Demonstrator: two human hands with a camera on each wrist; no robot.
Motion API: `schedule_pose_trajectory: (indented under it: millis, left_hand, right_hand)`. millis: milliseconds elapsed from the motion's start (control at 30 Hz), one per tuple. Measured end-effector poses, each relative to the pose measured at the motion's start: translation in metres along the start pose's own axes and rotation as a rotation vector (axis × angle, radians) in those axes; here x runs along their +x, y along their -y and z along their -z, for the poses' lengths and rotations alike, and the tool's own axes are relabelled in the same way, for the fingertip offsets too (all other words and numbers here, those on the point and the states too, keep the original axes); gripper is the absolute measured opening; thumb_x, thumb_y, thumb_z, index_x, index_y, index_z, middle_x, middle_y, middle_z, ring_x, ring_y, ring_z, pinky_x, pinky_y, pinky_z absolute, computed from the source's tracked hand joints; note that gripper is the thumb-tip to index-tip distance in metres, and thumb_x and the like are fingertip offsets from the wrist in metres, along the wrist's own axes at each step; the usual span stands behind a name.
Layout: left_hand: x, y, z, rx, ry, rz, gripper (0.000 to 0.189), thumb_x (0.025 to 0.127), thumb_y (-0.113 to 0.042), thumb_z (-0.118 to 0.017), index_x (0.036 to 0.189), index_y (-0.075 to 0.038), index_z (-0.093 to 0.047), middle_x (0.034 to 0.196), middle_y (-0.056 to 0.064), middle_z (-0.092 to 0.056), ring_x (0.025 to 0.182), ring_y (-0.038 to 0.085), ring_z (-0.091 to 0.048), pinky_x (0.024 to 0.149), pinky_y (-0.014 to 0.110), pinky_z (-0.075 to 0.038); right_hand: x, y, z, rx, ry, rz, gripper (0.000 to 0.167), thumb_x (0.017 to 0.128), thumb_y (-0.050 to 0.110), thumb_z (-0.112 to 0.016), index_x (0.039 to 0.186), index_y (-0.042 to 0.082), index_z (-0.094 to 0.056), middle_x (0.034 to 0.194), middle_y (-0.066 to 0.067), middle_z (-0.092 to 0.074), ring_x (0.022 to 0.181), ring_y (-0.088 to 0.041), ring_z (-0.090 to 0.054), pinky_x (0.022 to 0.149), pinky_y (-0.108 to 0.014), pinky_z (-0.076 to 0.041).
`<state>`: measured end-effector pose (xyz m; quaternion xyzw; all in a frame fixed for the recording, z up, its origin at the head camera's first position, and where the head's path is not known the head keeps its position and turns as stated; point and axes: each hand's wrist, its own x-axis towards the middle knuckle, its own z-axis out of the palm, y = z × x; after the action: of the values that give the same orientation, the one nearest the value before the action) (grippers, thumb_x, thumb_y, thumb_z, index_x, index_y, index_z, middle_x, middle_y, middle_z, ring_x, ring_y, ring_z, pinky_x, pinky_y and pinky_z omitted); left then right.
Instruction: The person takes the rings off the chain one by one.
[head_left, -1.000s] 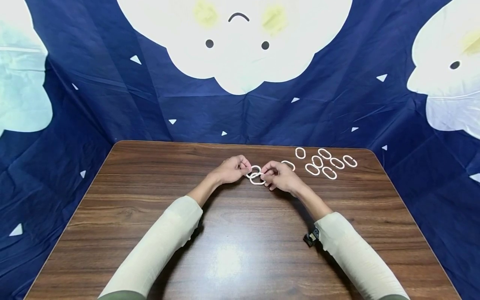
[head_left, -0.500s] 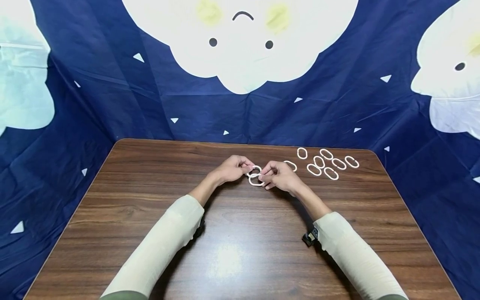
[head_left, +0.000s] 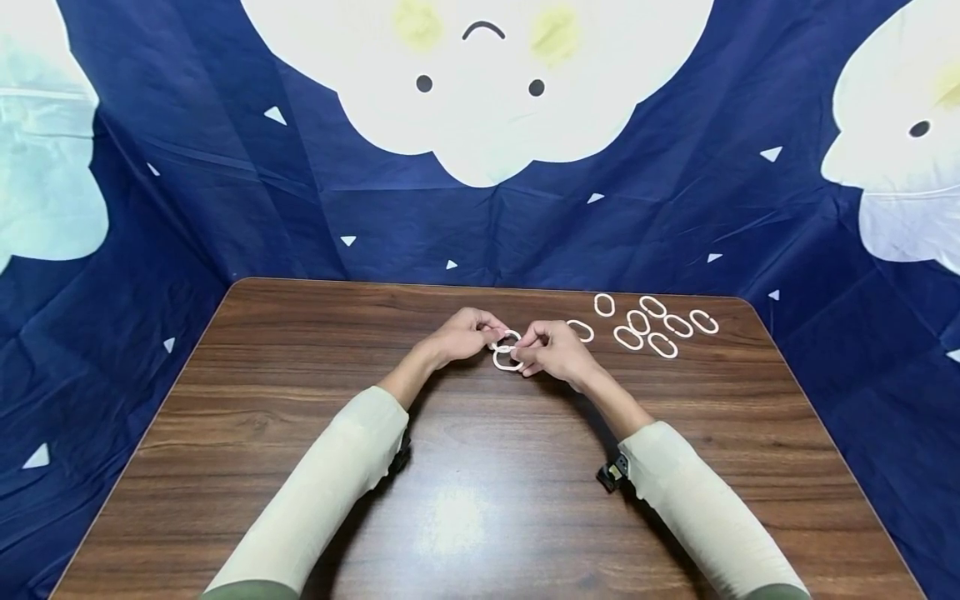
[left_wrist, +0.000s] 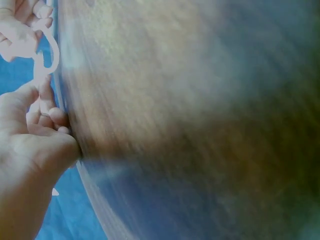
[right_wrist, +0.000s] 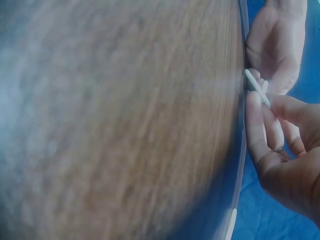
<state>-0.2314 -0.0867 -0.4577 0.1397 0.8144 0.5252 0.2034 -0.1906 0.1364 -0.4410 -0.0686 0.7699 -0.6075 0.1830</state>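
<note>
Two white oval links meet between the hands above the table's far middle. My left hand (head_left: 463, 335) pinches the farther link (head_left: 514, 335) between thumb and fingertips. From the other side my right hand (head_left: 557, 352) pinches the nearer link (head_left: 506, 365). The two ovals cross or overlap where they meet; whether one is threaded through the other is hard to tell. In the left wrist view the nearer link (left_wrist: 56, 52) curves down from the right hand toward the left fingertips. The right wrist view shows a link (right_wrist: 257, 88) edge-on at the right hand's fingertips.
Several loose white oval links (head_left: 663, 345) lie at the table's far right. One link (head_left: 581, 331) lies just behind the right hand, partly covered by it. The brown wooden table (head_left: 315, 467) ends at a dark blue cloth (head_left: 405, 217) with cloud patterns.
Both hands stay at the same spot. The right hand has shifted slightly left with its link, and the two links now overlap less, one nearer than the other.
</note>
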Motion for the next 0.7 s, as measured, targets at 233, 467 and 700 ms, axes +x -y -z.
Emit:
schedule_pose_trajectory:
  millis: [233,467,700]
  left_hand:
    - [0.0012,-0.0015,0.0011,-0.015,0.009,0.009,0.025,0.113,-0.015,-0.067,0.127,0.001,-0.079,0.1,0.001,-0.071,0.092,0.011,-0.06,0.083,0.024,-0.049]
    - [0.0043,-0.0014,0.0009,-0.051,-0.003,0.01,0.027,0.112,-0.011,-0.063,0.128,0.004,-0.078,0.11,0.005,-0.075,0.099,0.01,-0.062,0.09,0.023,-0.049]
    - [0.005,-0.0027,0.0019,-0.095,-0.017,0.036,0.027,0.113,-0.012,-0.062,0.13,0.003,-0.076,0.112,0.004,-0.076,0.1,0.01,-0.063,0.093,0.023,-0.049]
  right_hand:
    - [0.0001,-0.0009,0.0018,0.005,-0.01,-0.024,0.008,0.098,-0.011,-0.077,0.098,-0.011,-0.069,0.088,-0.01,-0.078,0.071,-0.012,-0.077,0.067,-0.029,-0.069]
    - [0.0007,0.0,-0.0011,0.002,0.011,-0.031,0.006,0.097,-0.011,-0.077,0.095,-0.009,-0.071,0.086,-0.011,-0.077,0.068,-0.013,-0.076,0.066,-0.029,-0.069]
    - [-0.0009,-0.0025,-0.001,-0.007,0.004,-0.07,0.006,0.098,-0.006,-0.078,0.102,-0.008,-0.074,0.088,-0.011,-0.081,0.068,-0.014,-0.076,0.064,-0.028,-0.068]
